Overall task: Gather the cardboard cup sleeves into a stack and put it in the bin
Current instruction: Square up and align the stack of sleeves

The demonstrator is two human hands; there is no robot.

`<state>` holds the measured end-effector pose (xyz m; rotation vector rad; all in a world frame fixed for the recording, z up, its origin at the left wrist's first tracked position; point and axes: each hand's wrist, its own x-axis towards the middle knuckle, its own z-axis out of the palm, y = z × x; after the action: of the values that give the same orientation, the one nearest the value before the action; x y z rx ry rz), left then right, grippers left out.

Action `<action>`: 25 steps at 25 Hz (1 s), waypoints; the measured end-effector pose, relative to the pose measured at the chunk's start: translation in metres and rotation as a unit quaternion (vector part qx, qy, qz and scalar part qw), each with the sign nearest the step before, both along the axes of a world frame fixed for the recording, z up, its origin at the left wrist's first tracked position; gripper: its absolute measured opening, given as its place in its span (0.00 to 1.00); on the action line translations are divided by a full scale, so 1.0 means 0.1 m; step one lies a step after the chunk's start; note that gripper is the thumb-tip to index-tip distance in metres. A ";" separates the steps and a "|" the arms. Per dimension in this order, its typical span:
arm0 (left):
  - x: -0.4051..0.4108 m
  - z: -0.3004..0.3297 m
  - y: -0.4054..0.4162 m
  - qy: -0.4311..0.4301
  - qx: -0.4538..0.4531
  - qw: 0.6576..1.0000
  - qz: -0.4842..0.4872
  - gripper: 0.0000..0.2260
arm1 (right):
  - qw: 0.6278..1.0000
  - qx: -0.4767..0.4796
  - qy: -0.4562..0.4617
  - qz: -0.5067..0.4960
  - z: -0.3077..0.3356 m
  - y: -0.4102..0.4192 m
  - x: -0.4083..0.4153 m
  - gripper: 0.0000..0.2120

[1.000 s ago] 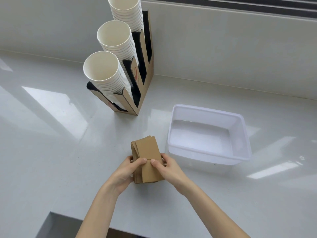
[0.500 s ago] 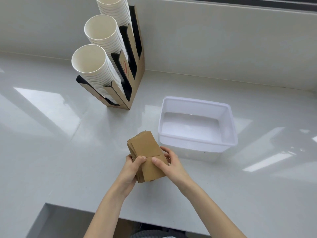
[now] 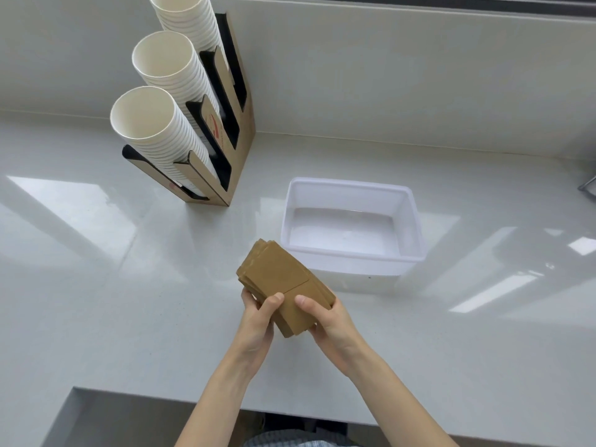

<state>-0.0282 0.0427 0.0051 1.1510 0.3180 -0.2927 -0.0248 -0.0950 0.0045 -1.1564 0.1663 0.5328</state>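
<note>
**Stack of sleeves held beside the bin**

Both hands grip one stack of brown cardboard sleeves (image 3: 283,285) above the pale counter (image 3: 96,301). The left hand (image 3: 258,321) clasps its near left edge, thumb on top. The right hand (image 3: 325,317) clasps the near right edge, thumb also on the top sleeve. The stack tilts, its far end pointing away and to the left, the edges slightly fanned. The white plastic bin (image 3: 416,227) sits just beyond and to the right, nothing inside. Further left, a cardboard rack (image 3: 238,130) holds three slanted rows of white paper cups (image 3: 154,124).
</note>
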 end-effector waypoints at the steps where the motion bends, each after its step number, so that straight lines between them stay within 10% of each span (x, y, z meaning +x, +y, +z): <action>1: 0.00 0.01 0.01 -0.007 0.007 1.000 -0.016 0.35 | 1.000 -0.005 -0.001 -0.002 -0.01 -0.03 0.00 0.29; 8: 0.17 0.07 0.13 -0.013 0.044 0.997 -0.065 0.47 | 0.996 -0.084 -0.007 -0.004 -0.01 -0.40 0.05 0.38; 19: 0.31 -0.16 0.06 -0.107 0.339 0.894 -0.273 0.29 | 0.911 -0.373 -0.165 0.064 0.01 -0.82 0.04 0.37; 25: 0.24 -0.32 -0.06 -0.079 0.439 0.840 -0.309 0.52 | 0.920 -0.368 -0.112 0.066 -0.20 -0.80 -0.08 0.50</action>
<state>-0.0042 0.0365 -0.0266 2.1809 -0.1157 -0.6507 -0.0330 -0.1752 -0.0153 -1.9677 0.0894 0.4591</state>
